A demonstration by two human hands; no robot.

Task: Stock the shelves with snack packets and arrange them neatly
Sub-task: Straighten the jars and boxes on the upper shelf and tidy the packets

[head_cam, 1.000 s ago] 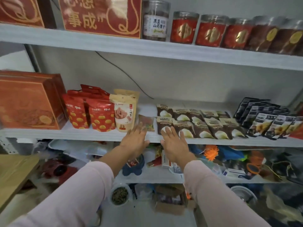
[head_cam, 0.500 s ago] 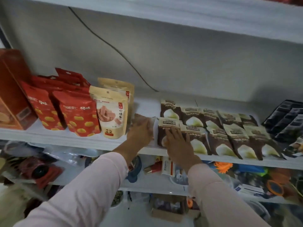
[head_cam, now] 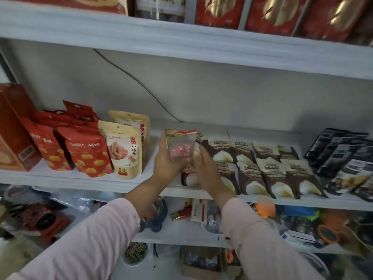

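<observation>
Clear packet [head_cam: 180, 147] looks light and floppy; left hand [head_cam: 167, 163] grip pinches its side edge, right hand [head_cam: 206, 169] grip too blurred to tell.

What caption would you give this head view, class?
Left hand and right hand hold a clear red-printed snack packet above the white shelf, between beige pouches and brown-and-white packets.

Packet [head_cam: 180, 146] at the left hand [head_cam: 166, 165]: print blurred, lower edge hidden by fingers. Right hand [head_cam: 206, 170]: grip unclear; covers nearest brown packets [head_cam: 268, 178]. Box [head_cam: 12, 128], far left of hands: cropped.
</observation>
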